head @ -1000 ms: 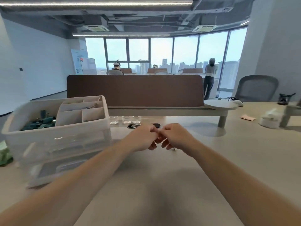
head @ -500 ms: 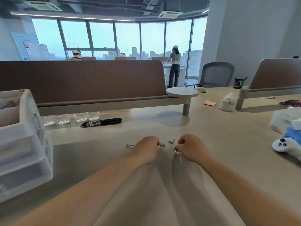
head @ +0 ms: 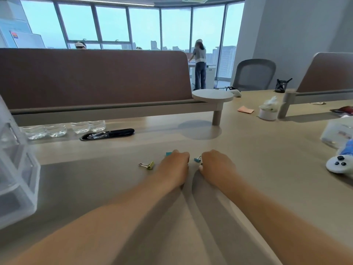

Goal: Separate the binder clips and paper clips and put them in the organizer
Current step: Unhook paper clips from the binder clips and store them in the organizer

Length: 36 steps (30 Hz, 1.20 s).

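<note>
Pale, smooth laminate covers the bench (head: pixel 257 159) that carries everything. At its left edge stands the organizer (head: pixel 17 169), a boxy stack of translucent plastic drawers, well apart from the clips. Both forearms reach forward side by side. The left hand (head: pixel 174 165) and right hand (head: pixel 216 165) rest knuckles-up with fingers curled under; the fingertips are hidden, so I cannot tell whether either pinches anything. The teal clip (head: pixel 168 154) peeks out just beyond the left knuckles. The blue clip (head: pixel 197 159) lies in the gap between the hands, its wire loops at the right hand's edge. The yellow clip (head: pixel 149 165) lies just left of the left hand, its folded body toward that hand and its thin wire handles pointing left toward the organizer, long axis across the bench. The left hand is nearer to it, and likely the one to take it. No paper clips can be made out.
</note>
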Motion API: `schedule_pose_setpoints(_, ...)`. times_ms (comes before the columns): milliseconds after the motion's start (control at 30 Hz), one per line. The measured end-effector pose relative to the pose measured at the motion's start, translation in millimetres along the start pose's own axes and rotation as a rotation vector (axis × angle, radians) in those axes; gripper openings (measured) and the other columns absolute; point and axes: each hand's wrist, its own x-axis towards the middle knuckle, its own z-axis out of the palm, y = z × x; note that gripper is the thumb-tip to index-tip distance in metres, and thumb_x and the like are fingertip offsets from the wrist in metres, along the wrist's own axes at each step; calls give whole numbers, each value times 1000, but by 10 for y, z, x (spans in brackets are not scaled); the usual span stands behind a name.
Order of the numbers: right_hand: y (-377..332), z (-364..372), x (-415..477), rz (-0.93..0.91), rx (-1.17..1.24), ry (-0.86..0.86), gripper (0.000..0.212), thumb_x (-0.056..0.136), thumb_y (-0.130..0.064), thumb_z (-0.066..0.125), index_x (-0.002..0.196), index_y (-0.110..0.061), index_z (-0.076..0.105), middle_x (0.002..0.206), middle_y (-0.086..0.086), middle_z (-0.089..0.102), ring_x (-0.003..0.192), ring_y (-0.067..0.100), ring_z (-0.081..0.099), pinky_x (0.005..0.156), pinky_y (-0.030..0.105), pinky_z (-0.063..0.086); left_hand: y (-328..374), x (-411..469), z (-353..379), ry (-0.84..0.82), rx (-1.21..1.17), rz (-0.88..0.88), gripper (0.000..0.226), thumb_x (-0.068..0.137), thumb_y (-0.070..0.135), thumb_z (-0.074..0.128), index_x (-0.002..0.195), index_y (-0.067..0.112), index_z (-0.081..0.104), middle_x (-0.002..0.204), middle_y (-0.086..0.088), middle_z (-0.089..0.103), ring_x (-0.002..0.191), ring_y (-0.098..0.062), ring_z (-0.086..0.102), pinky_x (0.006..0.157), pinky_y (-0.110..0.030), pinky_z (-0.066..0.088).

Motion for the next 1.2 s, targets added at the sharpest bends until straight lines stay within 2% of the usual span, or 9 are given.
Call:
schedule_pose_setpoints(167,4,-11,109,5,111,60,14,97,-23,54,103,-10,52,104,9,44,75,26,50,70,39,48,-32,5,15,16,-13,79,6,96,18,50,98,13,48,100,-9,46,84,-31,56,69,-39,46)
schedule_pose_setpoints(333,-18,30,217,-36,170,6,21,97,-16,52,117,-11,52,115,11,49,94,29,57,81,38,49,-125,27,21,10,-37,83,16,91,6,47,106,12,50,108,-10,52,93,-34,58,78,-45,50)
schedule_pose_setpoints(400,-33,57,249,-48,157,-24,27,98,-16,47,124,-11,51,119,13,47,100,31,57,85,39,49,-177,70,-4,6,-68,94,22,93,9,47,113,10,56,113,-12,53,98,-33,58,84,-43,50)
schedule_pose_setpoints(467,-38,82,279,-44,137,-55,29,99,-17,43,126,-11,52,120,13,47,102,33,58,87,39,49,-248,137,-49,28,-118,77,17,92,10,50,103,7,62,108,-13,57,96,-30,60,82,-36,49)
schedule_pose_setpoints(567,-26,122,320,-55,94,-77,24,98,-18,46,117,-10,59,117,12,51,101,33,59,83,35,48,-366,240,-148,76,-228,-16,19,92,7,53,108,7,62,109,-10,61,88,-20,59,76,-28,47)
schedule_pose_setpoints(667,-36,136,353,-58,89,-74,17,99,-20,49,108,-10,59,109,10,53,93,29,57,76,32,43,-495,351,-184,63,-175,-39,30,95,8,53,125,7,58,119,-8,60,100,-18,56,81,-23,39)
schedule_pose_setpoints(833,-75,147,384,-75,102,-62,15,99,-21,50,104,-9,57,108,10,48,89,32,57,76,36,47,-604,477,-147,24,-152,-59,32,95,11,55,127,10,59,122,-6,62,106,-17,56,82,-21,36)
schedule_pose_setpoints(1000,-114,136,394,-125,134,-73,15,100,-22,52,106,-9,55,110,8,43,84,29,56,79,40,50,-595,539,-106,-80,-127,-29,17,91,18,62,100,6,72,96,-8,64,91,-24,59,71,-26,40)
schedule_pose_setpoints(1200,-190,177,408,-138,264,-12,17,99,-28,54,105,-12,52,106,6,56,88,23,56,80,35,48,-565,512,-86,-56,-124,6,9,85,16,67,93,14,72,97,-3,56,86,-20,59,69,-25,41)
